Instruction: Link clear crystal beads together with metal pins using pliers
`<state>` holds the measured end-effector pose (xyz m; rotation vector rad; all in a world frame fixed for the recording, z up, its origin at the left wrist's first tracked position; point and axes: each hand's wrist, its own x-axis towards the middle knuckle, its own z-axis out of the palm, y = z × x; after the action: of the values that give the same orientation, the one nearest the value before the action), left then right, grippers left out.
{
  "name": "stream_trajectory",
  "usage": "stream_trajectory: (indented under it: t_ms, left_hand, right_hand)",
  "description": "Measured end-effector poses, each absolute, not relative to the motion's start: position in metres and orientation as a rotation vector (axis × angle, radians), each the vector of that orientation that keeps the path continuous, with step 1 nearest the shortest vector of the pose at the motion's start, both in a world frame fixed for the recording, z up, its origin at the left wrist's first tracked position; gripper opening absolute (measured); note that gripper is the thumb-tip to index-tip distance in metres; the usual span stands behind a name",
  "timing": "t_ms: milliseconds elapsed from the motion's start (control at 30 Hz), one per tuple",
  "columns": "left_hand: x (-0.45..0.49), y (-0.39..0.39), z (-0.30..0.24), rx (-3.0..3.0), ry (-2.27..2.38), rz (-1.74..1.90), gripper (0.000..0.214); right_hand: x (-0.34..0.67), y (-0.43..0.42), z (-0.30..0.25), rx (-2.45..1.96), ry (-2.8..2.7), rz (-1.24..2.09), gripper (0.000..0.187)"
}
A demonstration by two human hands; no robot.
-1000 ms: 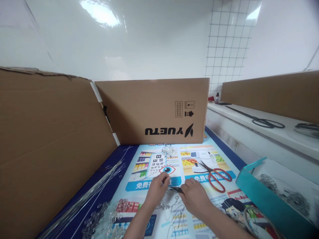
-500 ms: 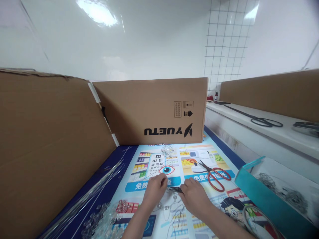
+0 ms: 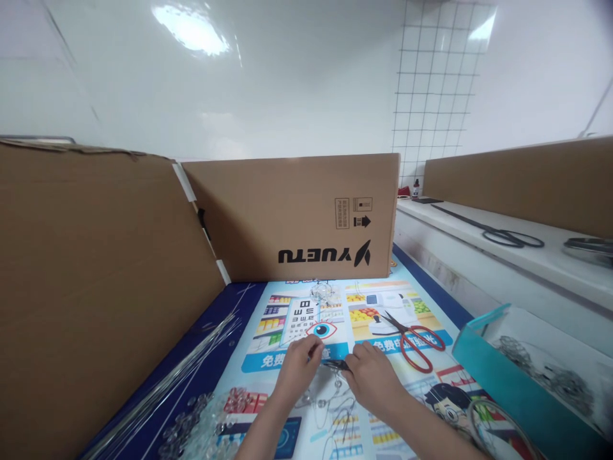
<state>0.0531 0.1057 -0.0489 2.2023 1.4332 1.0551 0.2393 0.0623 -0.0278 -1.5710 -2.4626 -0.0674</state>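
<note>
My right hand [image 3: 374,374] is wrapped round a pair of small dark-jawed pliers [image 3: 336,365], whose tips point left toward my other hand. Fingers pinched together, my left hand [image 3: 297,369] is just left of the plier tips; what it holds is too fine to make out. Below and between the hands, thin wire with clear round beads [image 3: 322,404] hangs or lies over the printed mat. Loose bent wires [image 3: 341,429] are closer to me. Red-handled scissors [image 3: 416,342] lie partly spread beyond my right hand.
Clear beads [image 3: 191,425] are heaped at front left, beside a bundle of straight wires [image 3: 182,370]. A teal box [image 3: 517,377] with coiled wire stands at right. Cardboard panels [image 3: 268,204] wall the left and back. A small wire tangle [image 3: 323,292] lies near the back panel.
The view has shifted very slightly. Both hands and the pliers keep almost the same position and grip.
</note>
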Motion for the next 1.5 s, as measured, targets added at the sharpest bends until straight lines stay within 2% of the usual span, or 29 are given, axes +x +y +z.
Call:
stream_trajectory:
  t_ms: [1500]
  left_hand:
    - [0.065,0.095,-0.049,2.229,1.297,1.018,0.023]
  right_hand:
    - [0.240,0.059,-0.032,-1.591,-2.410,-0.027,0.019]
